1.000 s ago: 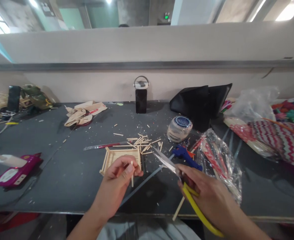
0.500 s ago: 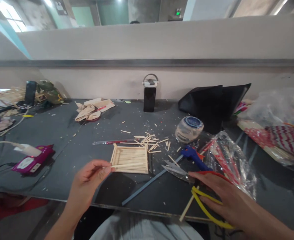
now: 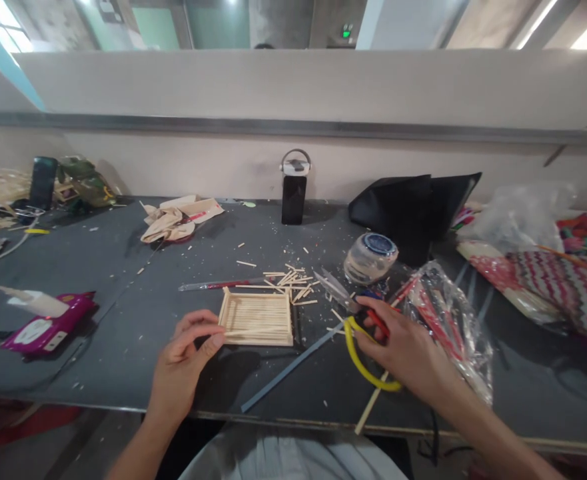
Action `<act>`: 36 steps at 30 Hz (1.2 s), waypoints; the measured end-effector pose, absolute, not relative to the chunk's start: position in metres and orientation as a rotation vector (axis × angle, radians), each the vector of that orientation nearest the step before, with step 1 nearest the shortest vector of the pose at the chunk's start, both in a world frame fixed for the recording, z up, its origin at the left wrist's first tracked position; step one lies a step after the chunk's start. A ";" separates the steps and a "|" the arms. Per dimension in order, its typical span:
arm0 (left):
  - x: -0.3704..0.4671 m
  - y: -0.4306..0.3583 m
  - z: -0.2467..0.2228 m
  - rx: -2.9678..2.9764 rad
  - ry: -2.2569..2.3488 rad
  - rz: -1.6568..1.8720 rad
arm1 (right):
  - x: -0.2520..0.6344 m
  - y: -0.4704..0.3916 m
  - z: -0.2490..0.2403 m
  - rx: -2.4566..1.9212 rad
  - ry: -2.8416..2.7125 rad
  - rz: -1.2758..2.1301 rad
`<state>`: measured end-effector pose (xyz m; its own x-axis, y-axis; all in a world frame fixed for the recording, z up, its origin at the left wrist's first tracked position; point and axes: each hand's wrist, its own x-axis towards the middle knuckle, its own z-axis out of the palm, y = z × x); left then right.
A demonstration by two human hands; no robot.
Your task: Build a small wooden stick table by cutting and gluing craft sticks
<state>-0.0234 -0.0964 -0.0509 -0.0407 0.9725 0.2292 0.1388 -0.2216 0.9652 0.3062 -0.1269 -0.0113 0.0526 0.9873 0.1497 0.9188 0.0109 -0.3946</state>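
Note:
My left hand (image 3: 188, 353) pinches the left end of a thin wooden stick (image 3: 256, 331), which lies across the near part of a shallow tray made of wooden sticks (image 3: 291, 317). My right hand (image 3: 398, 340) is closed on scissors (image 3: 337, 292) with red and yellow handles; the blades point up and left, slightly apart, beside a heap of short cut sticks (image 3: 300, 283). A longer stick (image 3: 369, 408) lies below my right hand at the table's front edge. The blue glue gun is mostly hidden behind my right hand.
A clear jar with a blue lid (image 3: 370, 257) stands beyond my right hand, near a black bag (image 3: 398, 210). Plastic packaging (image 3: 443, 320) lies at right. A purple power strip (image 3: 50, 323) sits at left, crumpled tan cloth (image 3: 170, 220) farther back.
My right hand has moved up and left with the scissors, nearer the cut sticks. The stick in my left hand sits slightly lower against the wooden tray. The view has shifted a little.

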 end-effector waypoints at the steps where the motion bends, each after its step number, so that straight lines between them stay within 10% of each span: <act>1: -0.023 -0.095 -0.053 1.434 1.225 1.361 | 0.301 -0.116 -0.011 -1.960 -1.921 0.211; 36: -0.050 -0.086 -0.055 1.753 1.243 0.981 | 0.181 -0.089 -0.009 -1.290 -2.583 -0.034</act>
